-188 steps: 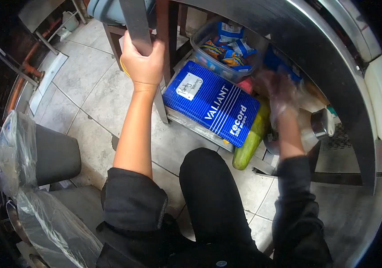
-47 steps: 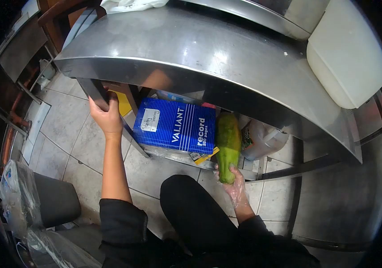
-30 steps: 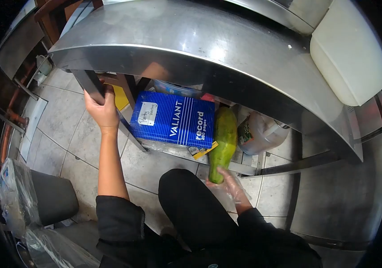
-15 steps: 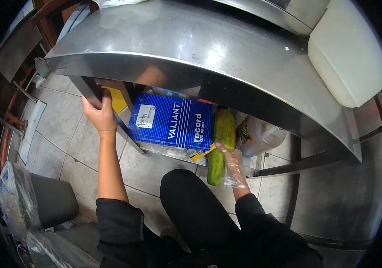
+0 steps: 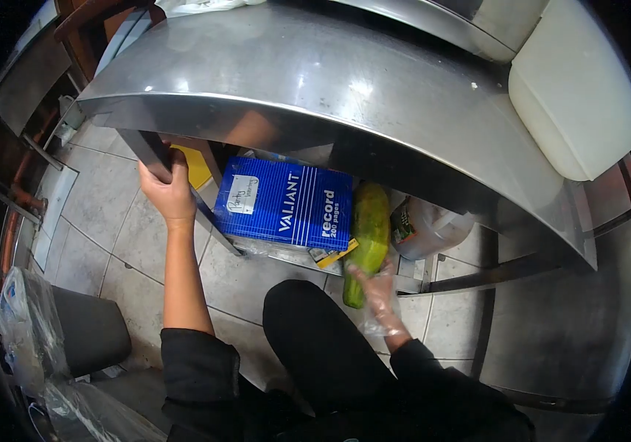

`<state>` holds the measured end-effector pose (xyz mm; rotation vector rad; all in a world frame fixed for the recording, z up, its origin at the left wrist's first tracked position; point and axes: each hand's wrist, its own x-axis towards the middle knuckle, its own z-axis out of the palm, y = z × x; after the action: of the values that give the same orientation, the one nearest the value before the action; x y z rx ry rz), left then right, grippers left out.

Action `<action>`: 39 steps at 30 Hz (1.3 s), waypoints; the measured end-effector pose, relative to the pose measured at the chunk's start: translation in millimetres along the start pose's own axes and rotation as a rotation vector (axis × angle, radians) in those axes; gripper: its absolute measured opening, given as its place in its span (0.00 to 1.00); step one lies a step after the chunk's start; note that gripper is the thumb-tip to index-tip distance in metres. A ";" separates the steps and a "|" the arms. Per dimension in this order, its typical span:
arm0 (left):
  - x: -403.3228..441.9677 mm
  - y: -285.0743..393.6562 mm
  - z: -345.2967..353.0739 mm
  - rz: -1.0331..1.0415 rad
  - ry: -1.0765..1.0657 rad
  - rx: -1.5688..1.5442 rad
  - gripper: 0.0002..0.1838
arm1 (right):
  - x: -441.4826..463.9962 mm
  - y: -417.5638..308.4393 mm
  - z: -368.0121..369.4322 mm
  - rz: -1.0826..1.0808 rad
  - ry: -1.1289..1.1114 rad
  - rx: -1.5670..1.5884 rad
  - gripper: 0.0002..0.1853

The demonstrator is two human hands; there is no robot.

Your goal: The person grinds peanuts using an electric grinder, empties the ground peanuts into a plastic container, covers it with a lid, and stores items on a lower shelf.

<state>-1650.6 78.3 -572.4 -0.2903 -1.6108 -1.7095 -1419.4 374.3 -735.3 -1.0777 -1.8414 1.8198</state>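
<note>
Under the steel table lie what look like two long green-yellow papayas. The upper papaya (image 5: 371, 225) rests partly over the lower papaya (image 5: 353, 293), whose end sticks out past the shelf edge. My right hand (image 5: 379, 289), in a clear plastic glove, has its thumb and fingers around the near end of the upper one; the exact contact is partly hidden. My left hand (image 5: 168, 188), bare, is wrapped round the steel table leg (image 5: 146, 152). A blue record book box (image 5: 282, 202) marked "VALIANT" sits left of the papayas.
To the papayas' right stands a clear plastic jug (image 5: 433, 230). Overhead is the steel tabletop (image 5: 271, 51), with a white container (image 5: 577, 96) at its right. A grey bin (image 5: 91, 335) with a plastic liner stands left. My knee (image 5: 304, 317) is in front of the shelf.
My right hand has moved down toward me, and the upper papaya has slid the same way, covering more of the lower one. My left hand stays on the table leg.
</note>
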 end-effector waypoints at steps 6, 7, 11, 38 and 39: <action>1.5 -2.2 -0.3 0.005 0.008 0.024 0.13 | -3.1 10.2 4.2 -0.120 -0.145 -0.051 0.43; 1.6 -3.6 -1.5 0.004 0.013 0.026 0.13 | -3.5 8.2 3.8 -0.120 -0.150 -0.054 0.43; 2.4 -8.2 -1.0 0.037 -0.006 0.021 0.13 | -30.7 -31.1 -11.1 0.120 -0.333 0.227 0.35; 2.3 0.0 3.6 0.097 0.023 0.039 0.11 | -36.6 11.2 -48.1 0.073 -0.202 -0.196 0.39; 2.0 -0.4 3.3 0.090 0.026 0.034 0.11 | -34.1 -10.4 -41.2 -0.042 -0.181 -0.259 0.37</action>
<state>-1653.3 80.6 -570.8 -0.3180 -1.5834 -1.6099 -1371.0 380.2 -711.1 -0.9748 -2.2381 1.7392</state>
